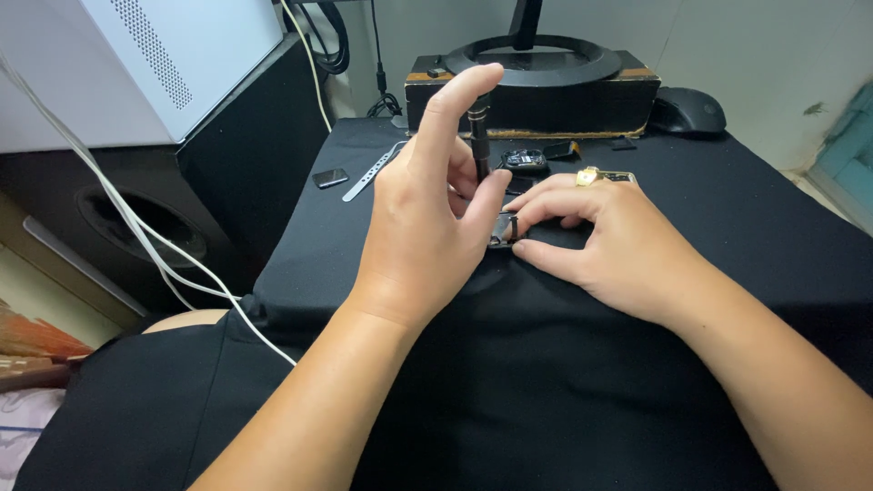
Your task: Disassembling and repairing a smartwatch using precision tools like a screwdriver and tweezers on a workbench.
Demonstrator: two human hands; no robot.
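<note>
Head view — slim metal screwdriver (479,136), upright.

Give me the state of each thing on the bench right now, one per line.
Left hand: fingers pinch a screwdriver, forefinger on its cap.
Screwdriver: upright, tip hidden behind the fingers.
Right hand: fingers press a small device to the cloth.
Small device: flat on the cloth, mostly hidden.
Watch body: lying apart, behind the hands.
Metal strap: lying flat, untouched.
Mouse: idle at the rear right.
</note>
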